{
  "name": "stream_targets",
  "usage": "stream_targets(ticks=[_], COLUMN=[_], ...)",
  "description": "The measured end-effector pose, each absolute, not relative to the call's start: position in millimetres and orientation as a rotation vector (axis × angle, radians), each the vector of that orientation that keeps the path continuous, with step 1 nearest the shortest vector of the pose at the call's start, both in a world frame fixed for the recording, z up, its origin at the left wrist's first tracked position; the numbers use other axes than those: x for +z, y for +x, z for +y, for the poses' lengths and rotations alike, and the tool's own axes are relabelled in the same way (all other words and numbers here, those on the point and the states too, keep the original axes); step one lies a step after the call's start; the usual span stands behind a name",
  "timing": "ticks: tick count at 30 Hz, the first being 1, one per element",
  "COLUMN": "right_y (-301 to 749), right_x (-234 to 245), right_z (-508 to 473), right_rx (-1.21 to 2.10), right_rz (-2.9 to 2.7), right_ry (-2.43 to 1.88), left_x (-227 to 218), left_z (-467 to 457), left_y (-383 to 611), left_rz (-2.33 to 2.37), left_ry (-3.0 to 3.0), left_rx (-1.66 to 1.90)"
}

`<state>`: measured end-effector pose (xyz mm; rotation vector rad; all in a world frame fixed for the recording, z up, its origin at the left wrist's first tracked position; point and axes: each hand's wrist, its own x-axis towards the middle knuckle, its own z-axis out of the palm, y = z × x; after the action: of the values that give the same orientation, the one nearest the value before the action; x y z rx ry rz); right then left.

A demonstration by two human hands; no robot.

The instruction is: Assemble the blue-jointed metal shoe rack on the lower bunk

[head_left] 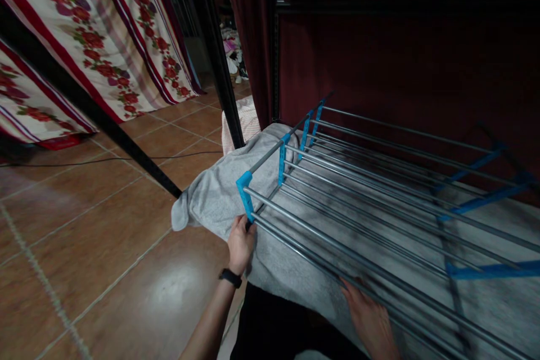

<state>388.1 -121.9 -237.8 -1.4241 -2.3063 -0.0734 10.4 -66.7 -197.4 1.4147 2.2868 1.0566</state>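
Note:
A shoe rack (337, 188) of grey metal tubes with blue plastic joints lies on a grey blanket (215, 199). My left hand (241, 242), with a black band at the wrist, is closed around the rack's near left corner, just below a blue joint (243, 191). Farther right, my right hand (367, 309) has its fingers curled at the front tube, partly hidden beneath it. The rack's right end fades into shadow, where more blue joints (493, 269) show.
Dark metal posts (221, 62) frame the left side. A maroon curtain (400, 67) hangs behind the rack, and a floral curtain (93, 39) at the far left. A black cable (113, 161) crosses the tiled floor (97, 247). A striped cloth (248, 115) hangs beyond the blanket.

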Motion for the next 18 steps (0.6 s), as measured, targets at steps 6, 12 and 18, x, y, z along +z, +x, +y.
stream_targets(ticks=[6,12,18], right_y=[391.3,390.1,390.3], right_x=[-239.3,-234.3,-238.4], right_z=[-122.6,-122.2,-123.3], right_rx=[-0.156,-0.128,-0.103], right_rz=[-2.465,-2.458,-2.475], right_ry=[-1.424,-1.427,-1.394], left_x=[-203.3,-204.2,-203.2], left_z=[-62.9,-63.0,-63.7], left_y=[8.8,12.1,14.6], left_rz=[2.294,2.337,2.372], left_ry=[1.396,1.377,1.38], left_rx=[1.056,1.05,1.034])
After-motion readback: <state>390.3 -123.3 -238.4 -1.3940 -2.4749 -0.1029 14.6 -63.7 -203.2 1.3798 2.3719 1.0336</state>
